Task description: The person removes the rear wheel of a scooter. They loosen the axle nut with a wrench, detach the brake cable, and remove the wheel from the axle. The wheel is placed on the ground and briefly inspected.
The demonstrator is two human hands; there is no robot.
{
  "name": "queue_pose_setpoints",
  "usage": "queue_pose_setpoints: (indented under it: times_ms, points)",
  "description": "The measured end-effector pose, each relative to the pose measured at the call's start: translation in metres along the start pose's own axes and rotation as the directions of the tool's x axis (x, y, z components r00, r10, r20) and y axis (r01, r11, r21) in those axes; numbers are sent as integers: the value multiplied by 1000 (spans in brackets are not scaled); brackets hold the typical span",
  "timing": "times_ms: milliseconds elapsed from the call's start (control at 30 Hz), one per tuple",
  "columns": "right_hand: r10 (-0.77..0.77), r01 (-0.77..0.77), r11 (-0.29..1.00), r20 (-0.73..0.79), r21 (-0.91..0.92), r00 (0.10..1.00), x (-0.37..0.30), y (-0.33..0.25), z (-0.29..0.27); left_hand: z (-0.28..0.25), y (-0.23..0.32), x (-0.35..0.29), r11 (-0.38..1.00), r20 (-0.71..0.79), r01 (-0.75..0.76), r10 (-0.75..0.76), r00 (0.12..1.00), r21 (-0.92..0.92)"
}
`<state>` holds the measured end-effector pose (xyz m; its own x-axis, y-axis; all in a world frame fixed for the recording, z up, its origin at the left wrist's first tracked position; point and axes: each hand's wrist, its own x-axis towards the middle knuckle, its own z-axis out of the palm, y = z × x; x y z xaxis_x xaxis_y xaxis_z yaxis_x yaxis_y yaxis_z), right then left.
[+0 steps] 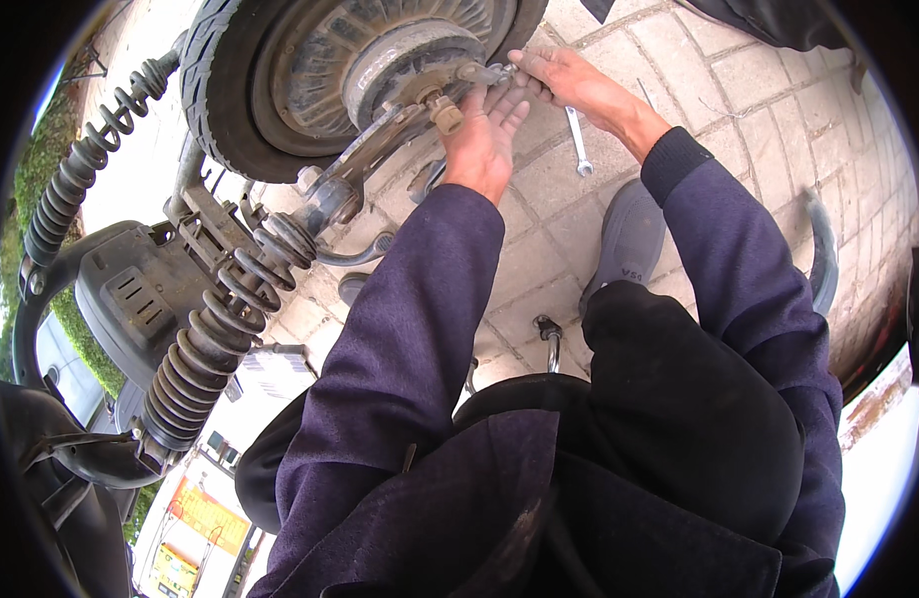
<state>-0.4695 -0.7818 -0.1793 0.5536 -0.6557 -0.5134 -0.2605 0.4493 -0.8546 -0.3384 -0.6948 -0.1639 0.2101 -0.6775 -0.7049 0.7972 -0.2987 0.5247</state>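
The wheel (280, 90) of a vehicle, with a dusty metal hub (400, 75) and black tyre, fills the upper left. My left hand (485, 140) lies palm up below the hub, fingers stretched out, its thumb against a small metal arm (474, 72) by the axle. A rusty cylindrical fitting (445, 114) sits just left of that palm. My right hand (569, 82) pinches at the arm's outer end; what its fingertips grip is too small to make out. On the paving beneath lies an open-ended wrench (579, 145), apart from both hands.
Two coil-spring shock absorbers (195, 369) (91, 164) and a dark plastic housing (136, 299) stand at left. My grey shoe (629, 239) rests on brick paving (539, 214). A curved grey tube (822, 249) is at right. Orange (208, 516) and yellow (170, 570) items sit lower left.
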Motion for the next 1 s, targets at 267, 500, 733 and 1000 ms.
queue_pose_setpoints:
  times_ms: [267,500,733,1000]
  points:
    - [13,-13,1000,11,7,1000,-1,-11,6,-2,-5,6,984,110,74,-57,992,-161]
    - [-129,133,990,61,-55,990,1,-2,2,-4,-6,17,1000,88,-9,8,996,16]
    - [-71,67,995,44,77,996,-7,-4,5,-11,-6,16,998,26,-51,50,998,45]
    - [-35,32,997,45,68,998,-2,2,13,-12,-6,15,993,26,-80,78,997,82]
